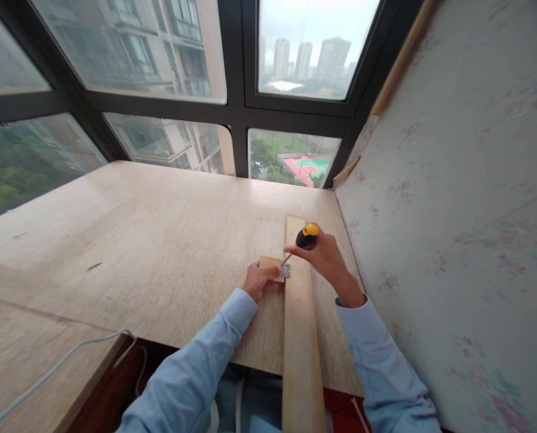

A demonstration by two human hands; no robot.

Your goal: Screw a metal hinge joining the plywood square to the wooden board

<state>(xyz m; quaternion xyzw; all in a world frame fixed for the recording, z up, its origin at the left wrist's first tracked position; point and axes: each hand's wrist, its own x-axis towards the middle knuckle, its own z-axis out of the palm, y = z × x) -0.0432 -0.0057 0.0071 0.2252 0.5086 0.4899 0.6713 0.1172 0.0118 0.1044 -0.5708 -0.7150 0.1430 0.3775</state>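
Note:
A yellow and black screwdriver [306, 236] is gripped in my right hand [326, 255], its shaft slanting down and left to a small metal hinge [286, 270]. The hinge lies across the joint between a long wooden board [300, 337] and a small wooden block [270, 262]. My left hand [259, 280] is closed on the block from the left, thumb on top near the hinge. The block meets the board's left edge. Whether the screwdriver tip sits in a screw is too small to tell.
The board rests on a marbled tabletop [169, 240] and reaches past its front edge towards me. A white cable [70, 352] runs over the lower left. Floral wallpaper [453, 240] borders the right side. Dark-framed windows [237, 108] stand behind. A thin dark mark [95, 266] shows on the tabletop.

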